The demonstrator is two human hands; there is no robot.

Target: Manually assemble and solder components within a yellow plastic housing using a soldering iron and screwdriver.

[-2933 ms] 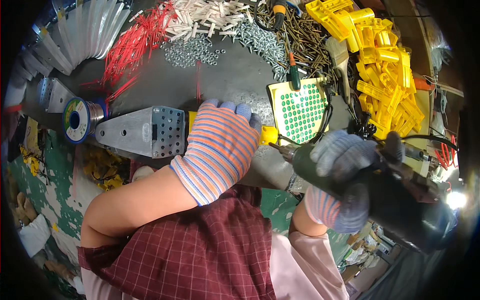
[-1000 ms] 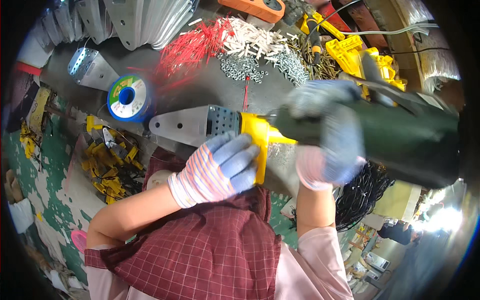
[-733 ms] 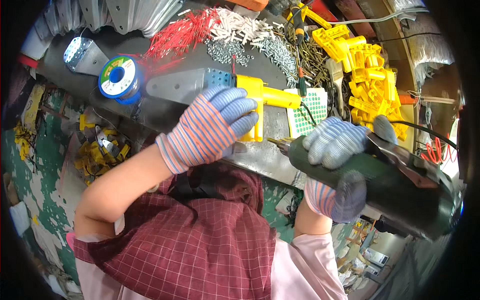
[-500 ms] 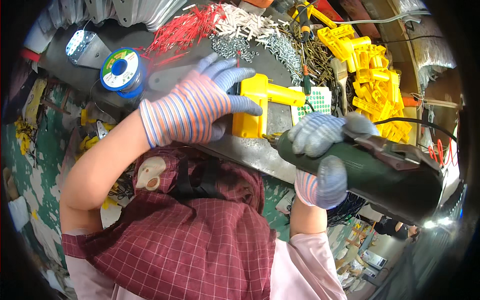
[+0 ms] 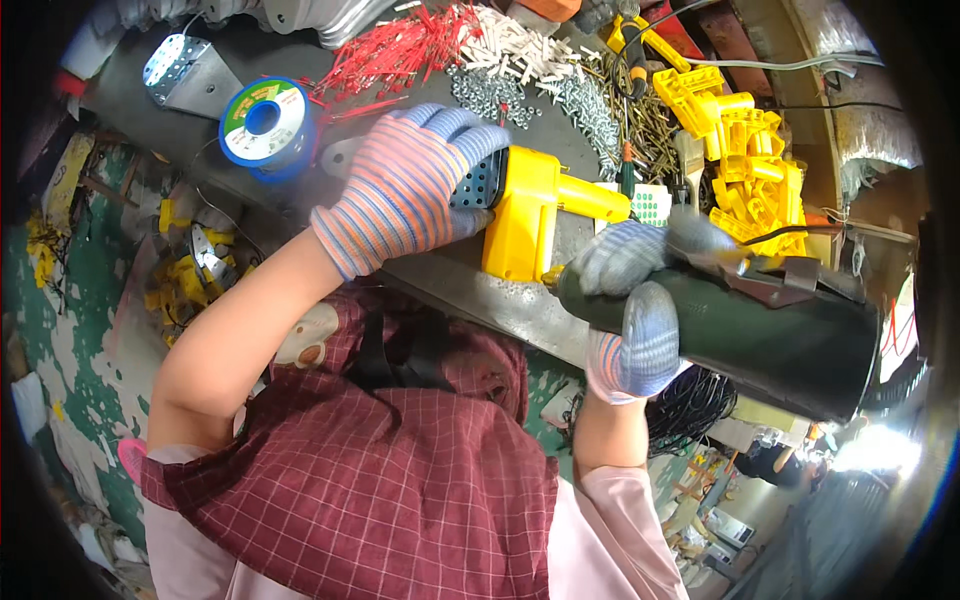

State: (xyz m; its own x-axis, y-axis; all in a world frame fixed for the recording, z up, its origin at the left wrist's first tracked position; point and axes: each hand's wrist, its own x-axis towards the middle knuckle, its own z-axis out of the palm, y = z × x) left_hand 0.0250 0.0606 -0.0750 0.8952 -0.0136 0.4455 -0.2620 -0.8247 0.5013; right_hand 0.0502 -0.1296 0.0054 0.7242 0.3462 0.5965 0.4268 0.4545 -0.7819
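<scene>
My left hand (image 5: 405, 190), in a striped knit glove, lies over a perforated grey metal bracket (image 5: 475, 180) on the dark bench and grips it. A yellow plastic block (image 5: 530, 215) sits against the bracket's right end, just past my fingertips. My right hand (image 5: 630, 305), gloved the same way, is wrapped around the front of a dark green power tool (image 5: 760, 325). The tool is held to the right of the yellow block, its nose close to the block's lower corner. The tool's tip is hidden behind my fingers.
A blue wire spool (image 5: 265, 120) and another metal bracket (image 5: 185, 70) lie at the left of the bench. Red ties (image 5: 400, 45), white plugs (image 5: 520, 45), screws (image 5: 590, 100) and yellow plastic parts (image 5: 740, 140) are heaped along the back. A green-dotted sheet (image 5: 650, 205) lies beside the block.
The power tool has dropped from over the bracket to its right side. My left hand has shifted up along the bracket, now covering its middle. The yellow block stays at the bracket's end.
</scene>
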